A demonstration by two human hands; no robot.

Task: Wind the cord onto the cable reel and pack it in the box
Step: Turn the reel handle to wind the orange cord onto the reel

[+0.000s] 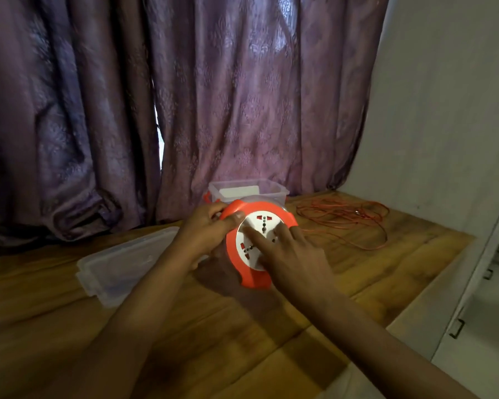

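Note:
An orange cable reel (249,280) with a white socket face is held tilted above the wooden table (213,341). My left hand (205,231) grips the reel's upper left rim, thumb on the front. My right hand (291,251) lies flat on the white socket face with its fingers spread. The thin orange cord (343,217) lies in loose loops on the table to the right of the reel. A clear plastic box (248,190) stands open just behind the reel, by the curtain.
The box's clear lid (121,263) lies flat on the table left of my hands. A purple curtain (185,96) hangs behind the table. A pale wall (444,110) and cabinet doors with handles (457,328) border the table's right edge.

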